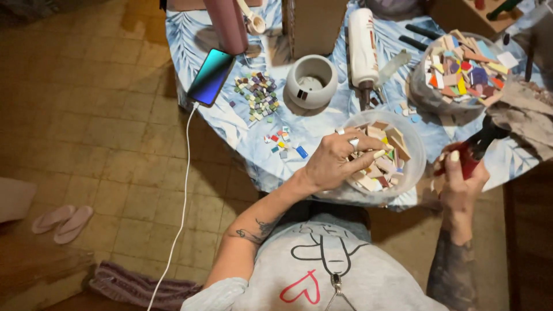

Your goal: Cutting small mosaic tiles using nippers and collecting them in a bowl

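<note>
The left hand point(340, 156), rings on two fingers, reaches into a clear plastic bowl point(416, 151) of tile pieces point(383, 164), fingertips pinched together among the pink, beige and yellow pieces; whether a piece is caught between them cannot be told. At about three o'clock from it, the right hand point(461, 181) is clamped around the red-handled tool point(475, 151), its dark head pointing up toward one o'clock. At eleven o'clock from the left hand stands a white round pot point(311, 80) with two dark squares on its side. Farther toward ten o'clock lies a heap of small mosaic squares point(258, 93), and beyond it a phone point(211, 76) on a white cable. At one o'clock sits a second bowl of coloured tile shards point(465, 68).
</note>
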